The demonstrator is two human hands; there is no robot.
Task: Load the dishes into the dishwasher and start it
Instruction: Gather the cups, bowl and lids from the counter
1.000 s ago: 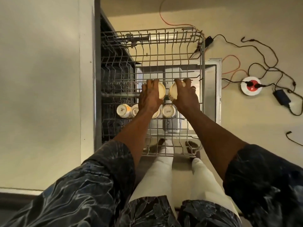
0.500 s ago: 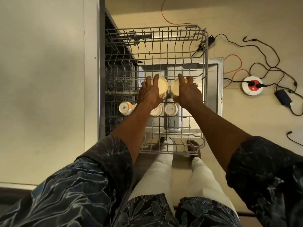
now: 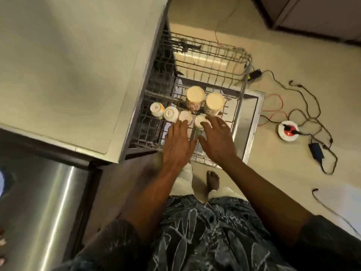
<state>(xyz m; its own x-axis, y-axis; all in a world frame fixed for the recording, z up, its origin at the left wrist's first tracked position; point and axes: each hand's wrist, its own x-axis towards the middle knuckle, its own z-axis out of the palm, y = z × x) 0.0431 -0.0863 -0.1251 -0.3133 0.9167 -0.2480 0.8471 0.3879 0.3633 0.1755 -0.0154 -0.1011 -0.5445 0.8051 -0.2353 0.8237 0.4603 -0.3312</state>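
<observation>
The dishwasher's wire upper rack (image 3: pixel 242 90) is pulled out over the open door (image 3: pixel 252 122). Two tall cream cups, one on the left (image 3: pixel 195 96) and one on the right (image 3: pixel 214 103), stand upside down in the rack, free of my hands. A row of several small white cups (image 3: pixel 171 114) sits upside down just in front of them. My left hand (image 3: pixel 178 143) and my right hand (image 3: pixel 218 141) hover over the rack's near edge with fingers straight and spread, holding nothing.
A pale countertop (image 3: pixel 68 75) lies to the left above the dishwasher, with a steel surface (image 3: pixel 45 202) below it. On the floor to the right are a white and red socket hub (image 3: pixel 289 131), tangled cables and a dark adapter (image 3: pixel 316 152). My bare foot (image 3: pixel 213 179) stands by the rack.
Both hands have let go of the two tall cups and drawn back toward me, fingers now spread. The cups stay upside down in the rack. The camera has tilted and shifted.
</observation>
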